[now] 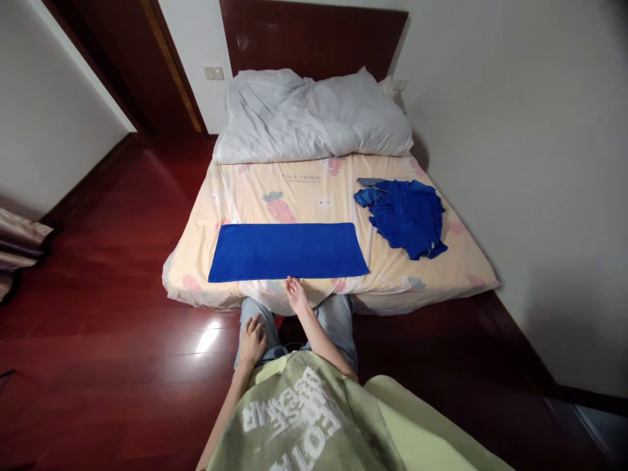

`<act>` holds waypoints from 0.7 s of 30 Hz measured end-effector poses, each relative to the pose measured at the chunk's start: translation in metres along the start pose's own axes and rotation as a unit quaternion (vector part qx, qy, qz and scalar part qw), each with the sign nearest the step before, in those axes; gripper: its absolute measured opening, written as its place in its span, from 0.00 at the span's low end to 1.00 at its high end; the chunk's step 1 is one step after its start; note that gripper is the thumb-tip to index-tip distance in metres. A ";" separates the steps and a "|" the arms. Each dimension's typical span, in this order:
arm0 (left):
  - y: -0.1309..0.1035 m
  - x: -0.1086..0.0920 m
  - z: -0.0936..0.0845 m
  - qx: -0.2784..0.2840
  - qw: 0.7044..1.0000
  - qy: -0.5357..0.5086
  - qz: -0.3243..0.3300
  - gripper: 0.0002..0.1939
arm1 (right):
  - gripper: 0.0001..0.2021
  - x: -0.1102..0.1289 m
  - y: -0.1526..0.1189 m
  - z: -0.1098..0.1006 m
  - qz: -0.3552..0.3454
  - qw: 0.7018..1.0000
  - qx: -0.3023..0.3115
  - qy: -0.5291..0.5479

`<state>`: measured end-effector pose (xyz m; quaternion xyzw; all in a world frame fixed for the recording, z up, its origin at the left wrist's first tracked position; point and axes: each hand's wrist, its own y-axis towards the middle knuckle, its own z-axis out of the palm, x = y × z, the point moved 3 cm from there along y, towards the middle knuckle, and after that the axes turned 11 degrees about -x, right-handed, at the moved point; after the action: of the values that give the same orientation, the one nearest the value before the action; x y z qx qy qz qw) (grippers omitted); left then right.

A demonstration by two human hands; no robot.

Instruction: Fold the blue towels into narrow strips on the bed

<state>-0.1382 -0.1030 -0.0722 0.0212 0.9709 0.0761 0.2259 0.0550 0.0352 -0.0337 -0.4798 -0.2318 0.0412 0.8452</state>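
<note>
Right hand [296,296]: fingers loosely spread, tips touching the near edge of the flat blue towel [288,251], pinching nothing.
Left hand [252,340]: fingers relaxed and apart, resting on the jeans at the thigh, empty.
Towel: spread flat on the bed [314,190], just beyond the right fingers.
Step, by the look of it: smoothing done, fold about to start.
Next move, likely: both hands on the near corners.
Blue pile [406,216]: crumpled, well off to the right of the fingers.
Writing: white lettering on green shirt [299,418], upside down, unreadable; faint print on sheet, too small.
</note>
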 end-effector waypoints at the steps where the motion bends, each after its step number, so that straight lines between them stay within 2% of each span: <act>1: 0.001 0.001 0.000 -0.003 1.000 -0.001 0.000 0.19 | 0.07 0.000 0.002 0.003 0.004 1.000 0.000 0.008; 11: 0.005 -0.001 -0.001 -0.002 1.000 -0.005 -0.013 0.18 | 0.10 -0.009 0.012 0.027 -0.003 0.999 -0.014 0.051; 14: 0.006 -0.001 -0.003 -0.002 1.000 -0.004 -0.011 0.18 | 0.11 -0.008 0.014 0.028 -0.002 0.998 -0.019 0.066; 19: 0.005 -0.004 -0.006 0.008 1.000 0.000 -0.012 0.18 | 0.11 -0.007 0.014 0.024 0.001 0.996 0.018 0.085; 21: 0.006 -0.008 -0.010 0.013 1.000 0.002 -0.009 0.17 | 0.11 -0.007 0.014 0.021 -0.001 0.996 0.013 0.083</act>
<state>-0.1358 -0.0985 -0.0589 0.0151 0.9724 0.0609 0.2247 0.0413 0.0575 -0.0388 -0.4705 -0.1611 0.0031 0.8676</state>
